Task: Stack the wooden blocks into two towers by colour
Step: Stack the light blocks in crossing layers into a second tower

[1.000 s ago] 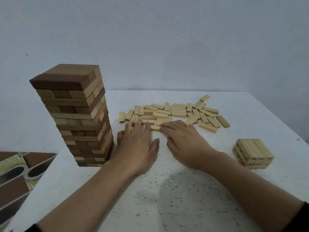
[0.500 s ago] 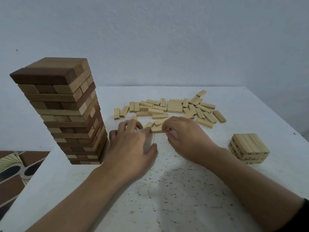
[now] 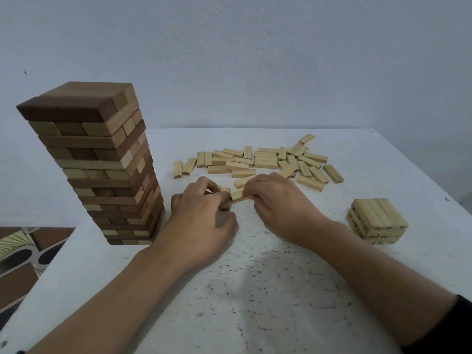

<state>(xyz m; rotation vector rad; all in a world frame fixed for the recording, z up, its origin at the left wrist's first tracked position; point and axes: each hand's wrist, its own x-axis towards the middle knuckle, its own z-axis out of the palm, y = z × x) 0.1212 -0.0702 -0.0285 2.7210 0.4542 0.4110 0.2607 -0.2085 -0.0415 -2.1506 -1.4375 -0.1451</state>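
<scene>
A tall tower of mixed dark and light brown blocks [image 3: 102, 169] stands at the table's left. Several pale loose blocks [image 3: 265, 162] lie scattered at the middle back. A short stack of pale blocks [image 3: 376, 221], three layers high, sits at the right. My left hand [image 3: 201, 221] and my right hand [image 3: 278, 203] meet in front of the loose pile, fingers curled around a few pale blocks [image 3: 238, 195] held between them. The blocks under my left fingers are mostly hidden.
The white speckled table [image 3: 255, 290] ends close to the tall tower on the left, where a patterned floor [image 3: 23, 254] shows below. A plain wall stands behind the table.
Both hands went from lying flat over the near blocks to curling their fingers around a few pale blocks and drawing them together toward me.
</scene>
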